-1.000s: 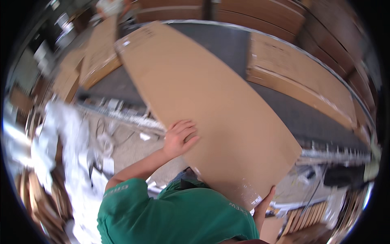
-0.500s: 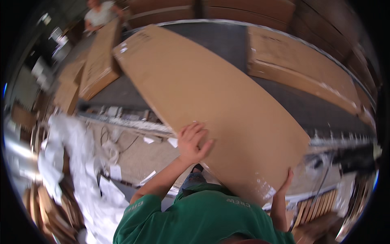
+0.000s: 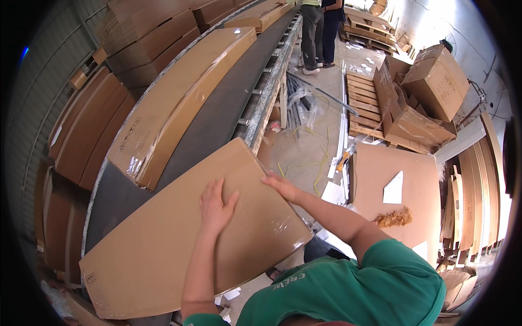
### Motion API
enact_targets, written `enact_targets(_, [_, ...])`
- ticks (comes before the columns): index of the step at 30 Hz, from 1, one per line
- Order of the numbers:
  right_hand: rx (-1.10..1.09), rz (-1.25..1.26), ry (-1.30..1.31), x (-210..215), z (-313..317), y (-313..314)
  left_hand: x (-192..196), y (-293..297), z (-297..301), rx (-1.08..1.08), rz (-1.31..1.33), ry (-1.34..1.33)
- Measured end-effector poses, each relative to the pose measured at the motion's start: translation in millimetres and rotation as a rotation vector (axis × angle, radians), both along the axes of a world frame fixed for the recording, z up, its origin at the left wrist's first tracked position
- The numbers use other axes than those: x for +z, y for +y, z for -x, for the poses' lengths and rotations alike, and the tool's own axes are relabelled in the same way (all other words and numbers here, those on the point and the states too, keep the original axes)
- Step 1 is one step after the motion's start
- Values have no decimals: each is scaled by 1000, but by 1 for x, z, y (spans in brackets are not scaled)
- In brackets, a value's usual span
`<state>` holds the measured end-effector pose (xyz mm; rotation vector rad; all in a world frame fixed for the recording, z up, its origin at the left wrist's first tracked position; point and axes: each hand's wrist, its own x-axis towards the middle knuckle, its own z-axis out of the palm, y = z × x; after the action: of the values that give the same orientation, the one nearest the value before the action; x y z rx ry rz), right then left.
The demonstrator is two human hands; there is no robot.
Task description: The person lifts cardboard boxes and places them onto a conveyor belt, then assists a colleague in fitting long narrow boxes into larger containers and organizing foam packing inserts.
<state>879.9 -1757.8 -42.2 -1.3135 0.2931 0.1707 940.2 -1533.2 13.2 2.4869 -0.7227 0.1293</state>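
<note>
A long, flat cardboard box (image 3: 157,255) with clear tape on its near right end lies slantwise in front of me, partly over a dark conveyor belt (image 3: 209,117). My left hand (image 3: 216,211) rests on its top face, palm down with the fingers spread. Along the right edge of this box, my right hand (image 3: 281,188) grips the rim; some of its fingers are hidden by the board. Farther up the belt sits another long taped box (image 3: 179,92), apart from mine.
Metal conveyor framing (image 3: 270,81) runs away from me. To the right stand a wooden pallet (image 3: 363,103), torn open cartons (image 3: 416,130) and a broad cardboard sheet (image 3: 375,168) bearing a brown fluffy tuft (image 3: 394,217). Two people (image 3: 312,38) stand far ahead. Brown cartons (image 3: 89,125) are stacked left.
My view has swung to the right along the conveyor. The box has turned relative to me; my right hand now holds its right edge farther forward, while my left stays flat on top.
</note>
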Motion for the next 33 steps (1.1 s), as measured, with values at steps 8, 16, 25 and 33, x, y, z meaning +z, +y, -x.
enact_targets(8, [157,321,-344,-72,-42,-20,-26,-102,-113,319,-276,-166])
enact_targets(16, [478,189,-3,-75,31,-87,-20,-133,-136,426,-370,4])
enact_targets(25, [633,879,223,-183,85,-303,-27,-151,-155,407,-331,-48])
enact_targets(33, [479,1128,180,-190,-71,-459,7,-193,-162,559,-316,46])
